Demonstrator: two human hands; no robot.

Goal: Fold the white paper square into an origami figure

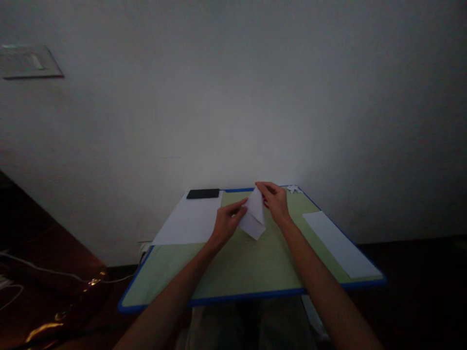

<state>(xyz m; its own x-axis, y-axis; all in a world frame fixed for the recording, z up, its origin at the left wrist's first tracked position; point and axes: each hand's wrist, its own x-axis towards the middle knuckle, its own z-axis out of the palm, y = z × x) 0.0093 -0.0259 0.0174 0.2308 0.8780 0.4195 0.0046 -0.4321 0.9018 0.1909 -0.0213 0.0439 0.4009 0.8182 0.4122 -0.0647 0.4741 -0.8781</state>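
A folded piece of white paper (254, 214) is held up above the green table (248, 272), its pointed end at the top and a crease across its middle. My left hand (229, 221) pinches its left edge between thumb and fingers. At the upper tip, my right hand (274, 198) grips the paper with its fingertips. Just beside the right fingers shows a small red loop (266, 202), partly hidden by the hand, so I cannot tell what it belongs to.
A white sheet (193, 218) lies at the table's left, with a flat black object (203, 194) on its far edge. To the right lies a white paper strip (341, 243). Small paper pieces (293, 189) sit at the far right corner. Behind stands a wall (233, 107).
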